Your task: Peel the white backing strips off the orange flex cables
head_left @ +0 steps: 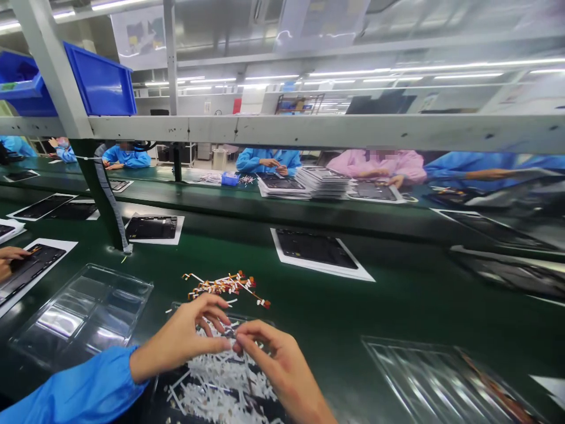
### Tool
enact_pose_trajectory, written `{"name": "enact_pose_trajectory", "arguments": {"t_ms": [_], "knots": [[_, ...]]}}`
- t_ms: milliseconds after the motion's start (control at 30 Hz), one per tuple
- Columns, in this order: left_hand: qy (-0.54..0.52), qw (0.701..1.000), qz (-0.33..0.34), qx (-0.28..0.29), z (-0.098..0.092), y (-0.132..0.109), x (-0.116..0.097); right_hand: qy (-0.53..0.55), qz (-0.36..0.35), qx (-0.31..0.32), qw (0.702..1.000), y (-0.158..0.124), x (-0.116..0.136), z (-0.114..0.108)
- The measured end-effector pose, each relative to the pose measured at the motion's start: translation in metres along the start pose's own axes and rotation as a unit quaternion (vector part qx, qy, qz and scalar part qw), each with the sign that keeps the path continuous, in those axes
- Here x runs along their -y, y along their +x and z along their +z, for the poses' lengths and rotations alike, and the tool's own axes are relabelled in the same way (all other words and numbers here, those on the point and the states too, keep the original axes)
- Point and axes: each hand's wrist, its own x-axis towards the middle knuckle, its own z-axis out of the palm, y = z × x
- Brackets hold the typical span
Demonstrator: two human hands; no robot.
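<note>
My left hand (183,337) and my right hand (276,362) meet fingertip to fingertip over a heap of small white strips (220,383) in a dark tray at the table's front edge. Both pinch one small strip part (232,341) between thumb and fingers. My left arm wears a blue sleeve (75,391). Just beyond the hands lies a loose pile of orange and white flex strips (225,285) on the green belt.
A clear plastic tray (83,315) lies at left, another (436,377) at right. Dark panels on white sheets (318,250) (152,228) rest on the green belt. Another person's hand (11,259) works at far left. Co-workers in blue and pink sit across. A grey frame post (106,200) stands left.
</note>
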Motion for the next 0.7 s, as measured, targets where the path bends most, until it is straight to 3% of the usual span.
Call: {"name": "enact_pose_trajectory", "arguments": {"t_ms": [200,433,600,700], "knots": [[0.012,0.997,0.020,-0.073,0.026,-0.021,0.011,-0.015,0.001,-0.017,1.000,-0.020,0.004,0.006],[-0.017,0.997,-0.050,-0.059,0.033,-0.022,0.017,-0.072,-0.044,-0.010,0.996,-0.030,-0.005,0.006],[0.108,0.993,0.027,-0.045,0.030,-0.025,0.016,-0.116,-0.066,0.005,0.991,-0.033,-0.012,0.005],[0.140,0.978,0.084,-0.130,0.030,-0.029,0.023,-0.125,-0.048,-0.031,0.990,-0.034,-0.012,0.004]]}}
